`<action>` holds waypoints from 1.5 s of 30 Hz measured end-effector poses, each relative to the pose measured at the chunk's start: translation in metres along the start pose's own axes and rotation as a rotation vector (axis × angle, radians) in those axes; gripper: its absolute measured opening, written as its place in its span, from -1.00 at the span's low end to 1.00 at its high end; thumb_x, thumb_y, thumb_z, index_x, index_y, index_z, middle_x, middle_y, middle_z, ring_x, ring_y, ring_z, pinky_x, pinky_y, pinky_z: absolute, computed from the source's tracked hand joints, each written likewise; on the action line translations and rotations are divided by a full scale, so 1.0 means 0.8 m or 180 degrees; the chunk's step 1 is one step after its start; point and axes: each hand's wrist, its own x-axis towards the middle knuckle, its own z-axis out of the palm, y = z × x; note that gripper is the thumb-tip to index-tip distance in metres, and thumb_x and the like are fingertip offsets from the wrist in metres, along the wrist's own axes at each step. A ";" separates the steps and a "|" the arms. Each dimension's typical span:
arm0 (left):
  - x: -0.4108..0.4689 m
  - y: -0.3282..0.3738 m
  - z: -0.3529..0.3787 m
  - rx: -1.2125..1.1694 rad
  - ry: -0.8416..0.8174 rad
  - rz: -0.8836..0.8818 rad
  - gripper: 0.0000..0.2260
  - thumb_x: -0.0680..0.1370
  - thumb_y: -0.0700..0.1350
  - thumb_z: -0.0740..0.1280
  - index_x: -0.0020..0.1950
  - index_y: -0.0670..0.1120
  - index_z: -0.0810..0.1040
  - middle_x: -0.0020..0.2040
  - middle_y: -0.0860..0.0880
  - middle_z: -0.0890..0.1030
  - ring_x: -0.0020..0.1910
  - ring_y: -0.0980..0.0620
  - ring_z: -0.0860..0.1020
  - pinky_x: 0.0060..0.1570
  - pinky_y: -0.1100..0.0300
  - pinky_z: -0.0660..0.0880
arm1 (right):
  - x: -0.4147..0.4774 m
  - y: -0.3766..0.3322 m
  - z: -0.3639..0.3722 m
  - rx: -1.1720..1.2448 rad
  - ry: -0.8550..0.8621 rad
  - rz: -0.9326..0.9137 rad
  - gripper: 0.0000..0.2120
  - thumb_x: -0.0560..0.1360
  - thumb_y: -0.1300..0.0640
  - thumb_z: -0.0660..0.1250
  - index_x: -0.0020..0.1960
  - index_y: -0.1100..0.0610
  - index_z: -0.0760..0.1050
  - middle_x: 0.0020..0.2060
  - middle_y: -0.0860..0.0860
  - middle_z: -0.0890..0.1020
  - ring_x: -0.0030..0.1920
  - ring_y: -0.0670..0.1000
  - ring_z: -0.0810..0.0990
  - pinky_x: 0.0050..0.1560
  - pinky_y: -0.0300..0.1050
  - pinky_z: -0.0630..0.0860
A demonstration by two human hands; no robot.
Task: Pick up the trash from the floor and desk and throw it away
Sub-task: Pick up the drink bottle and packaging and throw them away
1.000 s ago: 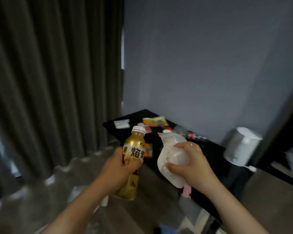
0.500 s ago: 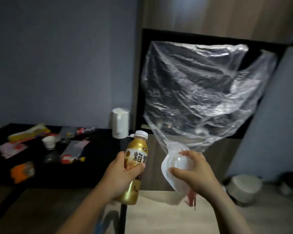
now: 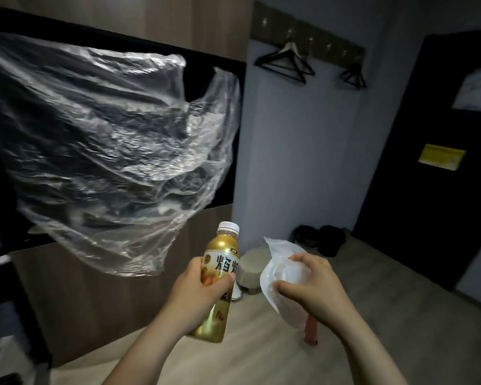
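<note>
Two black hangers (image 3: 289,51) on the wall (image 3: 303,148), clear plastic bag (image 3: 109,151) billowing ahead. Over the wooden floor (image 3: 386,295), left hand (image 3: 195,297) fingers grip a gold plastic bottle (image 3: 220,263); right hand (image 3: 315,291) fingers clutch crumpled white packaging (image 3: 279,262).

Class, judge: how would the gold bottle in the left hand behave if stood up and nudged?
Probably stiff: the gold bottle shows no dent in the grip of the left hand. Tall, narrow and round, it would likely tip, then roll. Its glossy sleeve may be slippery; its fill level is hidden.
</note>
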 end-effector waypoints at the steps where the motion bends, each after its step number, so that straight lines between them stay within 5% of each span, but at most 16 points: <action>1: 0.009 0.009 0.027 0.0021 -0.0096 0.0013 -0.71 0.39 0.14 0.44 -0.03 0.08 0.43 -0.10 0.09 0.56 -0.16 0.23 0.52 -0.32 0.31 0.34 | 0.007 0.020 -0.018 -0.0015 0.0062 0.0080 -0.46 0.28 -0.01 0.50 0.23 -0.07 0.43 0.29 -0.06 0.31 -0.01 -0.14 0.39 -0.07 -0.28 0.32; 14: 0.145 0.055 0.277 0.0149 -0.1044 -0.0025 -0.74 0.39 0.13 0.44 -0.06 0.06 0.46 -0.14 0.08 0.58 -0.19 0.18 0.55 -0.36 0.30 0.37 | 0.111 0.216 -0.138 0.0043 0.0596 0.0989 -0.47 0.26 -0.05 0.51 0.18 -0.12 0.42 0.19 -0.11 0.29 -0.13 -0.27 0.41 -0.28 -0.39 0.35; 31: 0.496 0.074 0.486 0.0293 -0.1501 -0.0082 -0.71 0.37 0.16 0.45 -0.11 0.01 0.48 -0.20 0.05 0.59 -0.23 0.12 0.55 -0.34 0.22 0.38 | 0.446 0.349 -0.177 -0.0025 0.0806 0.1536 -0.51 0.26 -0.06 0.53 0.12 -0.13 0.42 0.21 -0.09 0.33 -0.11 -0.26 0.45 -0.36 -0.43 0.36; 38: 0.598 0.082 0.585 0.0387 -0.1614 -0.0118 -0.72 0.38 0.12 0.46 -0.11 -0.01 0.48 -0.22 0.03 0.61 -0.24 0.09 0.58 -0.34 0.21 0.41 | 0.560 0.438 -0.201 0.0000 0.0743 0.1702 -0.44 0.23 -0.06 0.54 0.19 -0.04 0.47 0.21 -0.01 0.41 0.01 -0.07 0.56 -0.07 -0.13 0.57; 45: 0.707 0.122 0.702 0.0643 -0.1602 -0.0030 -0.72 0.39 0.11 0.45 -0.05 -0.02 0.51 -0.17 0.05 0.55 -0.22 0.12 0.57 -0.30 0.23 0.42 | 0.701 0.537 -0.264 0.0077 0.0696 0.1643 -0.44 0.22 -0.08 0.53 0.18 -0.03 0.49 0.20 0.00 0.46 0.04 -0.07 0.54 -0.08 -0.22 0.48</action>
